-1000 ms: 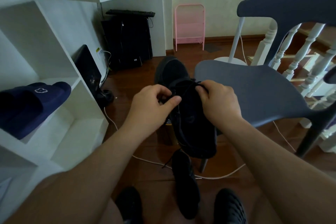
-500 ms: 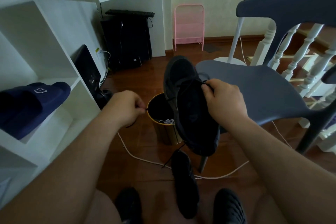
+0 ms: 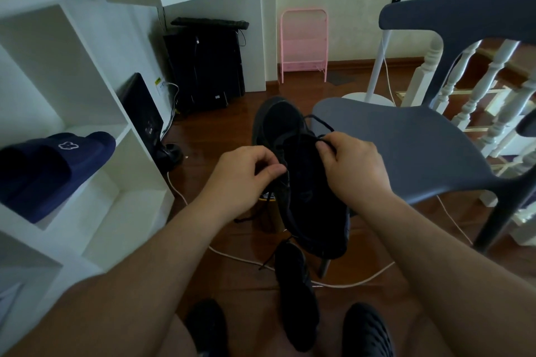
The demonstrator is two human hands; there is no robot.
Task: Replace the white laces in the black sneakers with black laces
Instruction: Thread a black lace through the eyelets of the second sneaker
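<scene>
I hold a black sneaker (image 3: 304, 182) up between my hands, in front of the grey chair (image 3: 406, 148). My left hand (image 3: 243, 180) pinches the black lace (image 3: 322, 124) at the shoe's left eyelets, and my right hand (image 3: 351, 168) pinches its loop on the right. The second sneaker (image 3: 295, 295) lies on the wooden floor (image 3: 220, 136) between my feet.

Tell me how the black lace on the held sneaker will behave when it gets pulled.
The black lace probably stays floppy: it arches in a loose loop above the right hand. It seems light, since its end by the left hand dangles freely. Pinched fingers suggest it is thin and may slip.
</scene>
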